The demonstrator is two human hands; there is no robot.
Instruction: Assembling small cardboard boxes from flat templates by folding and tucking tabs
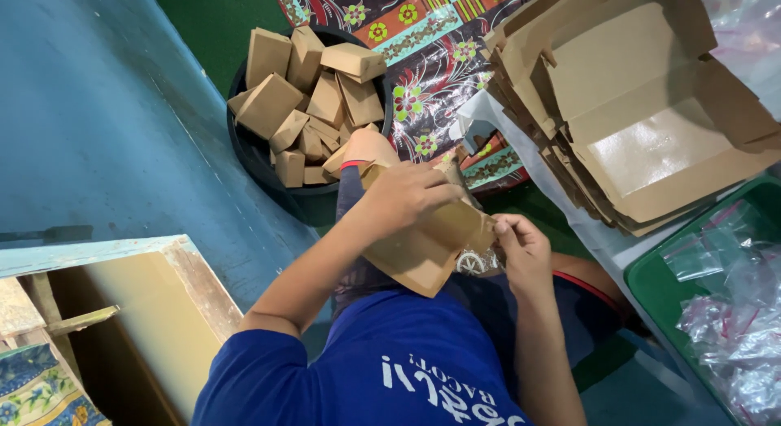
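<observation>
Cardboard box point(423, 251), brown, half folded, held over lap between both hands, just in front of blue shirt point(390, 361). Left hand point(407, 194) on top of box, fingers point(443, 190) clenched over upper flap, grasping it. Right hand point(521, 251) at box's right edge, fingers point(503, 231) pinched on flap edge and on small clear packet point(476, 262) with round printed pattern tucked against box. Risks, judged only: packet likely to slip out sideways if flap closed before fully seated, since half of it shows outside box; thin card prone to crease or tear at fold if pressed off its score line; box held in air with no surface under it, so easy to drop toward green floor point(529, 206). Counts: one box in hand; one packet at it; one black round tub point(244, 149) on floor ahead, holding roughly a dozen finished brown boxes point(313, 92), exact number hard to tell because piled; one stack of flat unfolded box blanks point(634, 117) on white surface point(586, 222) at right, sheet count not readable; one green tray point(651, 284) with heap of clear plastic bags point(732, 328), uncountable; one patterned floral mat point(431, 60) beyond tub; one open wooden cabinet point(138, 312) at lower left beside blue wall point(89, 117).
</observation>
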